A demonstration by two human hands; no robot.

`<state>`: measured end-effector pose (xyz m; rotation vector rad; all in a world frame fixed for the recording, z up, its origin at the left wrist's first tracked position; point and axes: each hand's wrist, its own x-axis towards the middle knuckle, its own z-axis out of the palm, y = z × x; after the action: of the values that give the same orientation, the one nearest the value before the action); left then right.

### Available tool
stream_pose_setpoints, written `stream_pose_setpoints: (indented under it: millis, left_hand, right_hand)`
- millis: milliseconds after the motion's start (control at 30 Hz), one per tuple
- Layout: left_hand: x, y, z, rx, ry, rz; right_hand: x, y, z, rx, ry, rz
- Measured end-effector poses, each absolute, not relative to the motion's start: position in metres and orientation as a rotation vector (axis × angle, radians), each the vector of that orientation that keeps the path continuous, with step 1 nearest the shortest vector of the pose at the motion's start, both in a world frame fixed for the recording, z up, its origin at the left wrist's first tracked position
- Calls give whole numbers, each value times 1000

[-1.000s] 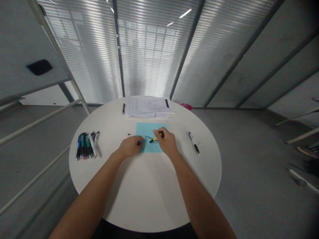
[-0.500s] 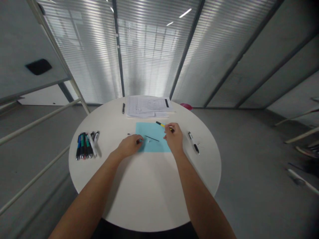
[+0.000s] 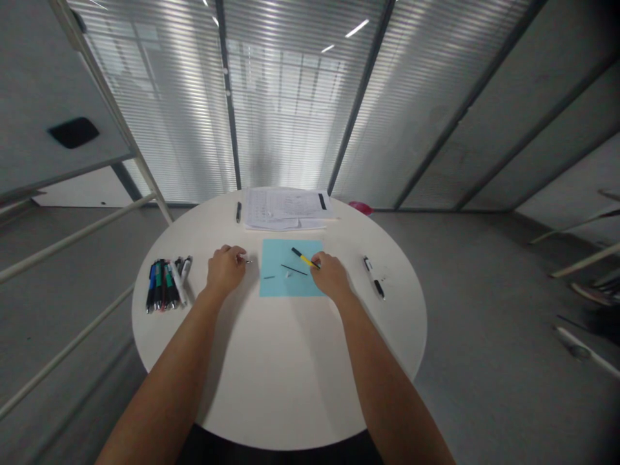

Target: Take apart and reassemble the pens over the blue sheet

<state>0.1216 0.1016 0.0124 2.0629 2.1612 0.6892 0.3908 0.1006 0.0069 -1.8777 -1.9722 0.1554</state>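
My right hand (image 3: 330, 274) grips a yellow and black pen barrel (image 3: 305, 258), which slants over the light-blue sheet (image 3: 290, 289). On that sheet lie a thin dark pen refill (image 3: 294, 269), a small whitish clear piece (image 3: 289, 274) and a short thin grey piece, spring-like (image 3: 269, 278). Left of the sheet, my left hand (image 3: 227, 267) is closed in a pinch at one end of a tiny metallic pen part (image 3: 249, 261) at the tabletop. The part is too small to make out fully.
Several pens (image 3: 167, 284) lie bunched at the left of the round white table (image 3: 281, 374). A white and black pen (image 3: 374, 278) rests on the right, with tiny bits beside it. Printed papers (image 3: 285, 210) and a dark pen (image 3: 239, 212) lie at the back.
My left hand has moved left off the blue sheet to the tiny metallic part, and the short grey piece now shows on the sheet. My right hand has shifted slightly left and down with the barrel.
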Motion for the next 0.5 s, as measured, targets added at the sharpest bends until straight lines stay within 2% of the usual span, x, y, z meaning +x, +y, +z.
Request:
stream_pose_setpoints:
  millis: [167,500]
  left_hand:
    - [115,104,8,1959,2270,453]
    - [117,109,1,1996,2197,485]
  right_hand:
    - [396,105,4,-1858,-1888,172]
    - [404,105,8,-2068,-1763,179]
